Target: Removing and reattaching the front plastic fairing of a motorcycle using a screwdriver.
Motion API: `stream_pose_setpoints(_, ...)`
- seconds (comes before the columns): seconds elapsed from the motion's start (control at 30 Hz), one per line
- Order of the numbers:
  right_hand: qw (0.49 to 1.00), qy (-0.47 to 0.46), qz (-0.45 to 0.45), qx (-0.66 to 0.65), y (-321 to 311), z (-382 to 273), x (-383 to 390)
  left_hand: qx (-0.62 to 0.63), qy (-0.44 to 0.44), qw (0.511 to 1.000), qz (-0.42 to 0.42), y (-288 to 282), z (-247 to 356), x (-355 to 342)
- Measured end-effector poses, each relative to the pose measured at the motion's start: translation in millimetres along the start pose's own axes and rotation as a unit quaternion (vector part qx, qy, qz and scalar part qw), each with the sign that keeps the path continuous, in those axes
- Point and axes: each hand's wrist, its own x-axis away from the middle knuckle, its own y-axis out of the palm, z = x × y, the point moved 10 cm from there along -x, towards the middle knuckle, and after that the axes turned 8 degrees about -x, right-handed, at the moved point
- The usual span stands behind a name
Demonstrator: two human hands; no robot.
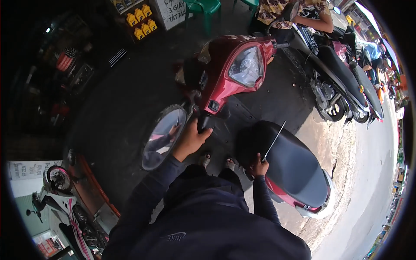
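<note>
A red scooter stands in front of me, its headlight and dashboard panel angled up to the right. My left hand is closed around the black handlebar grip at its near end, beside the round mirror. Low on the right, my right hand holds a screwdriver, its long thin shaft pointing up and away over the black scooter seat. The screwdriver's handle is mostly hidden in my fist.
Beyond the scooter, a person in a patterned shirt leans near the far handlebar. Parked motorbikes line the right side by the sunlit road. Yellow bottles fill a shelf at the back; a white and pink motorbike stands lower left.
</note>
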Motion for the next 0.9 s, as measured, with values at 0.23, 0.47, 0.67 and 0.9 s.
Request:
stream_pose_setpoints(0.23, 0.967, -0.125, -0.200, 0.099, 74, -52, 40, -0.449, 0.110, 0.868, 0.179, -111, 97, -31)
stream_pose_setpoints(0.47, 0.893, -0.248, -0.376, -0.018, 86, -176, 66, -0.600, 0.168, 0.689, 0.371, -110, 148, -35)
stream_pose_setpoints(0.67, 0.867, -0.335, -0.366, -0.051, 66, -273, 64, 0.019, -0.154, 0.980, 0.124, 20, -2, -57)
stream_pose_setpoints(0.9, 0.853, -0.376, -0.360, 0.025, 73, -342, 70, 0.455, -0.182, 0.861, 0.132, 57, -63, -117)
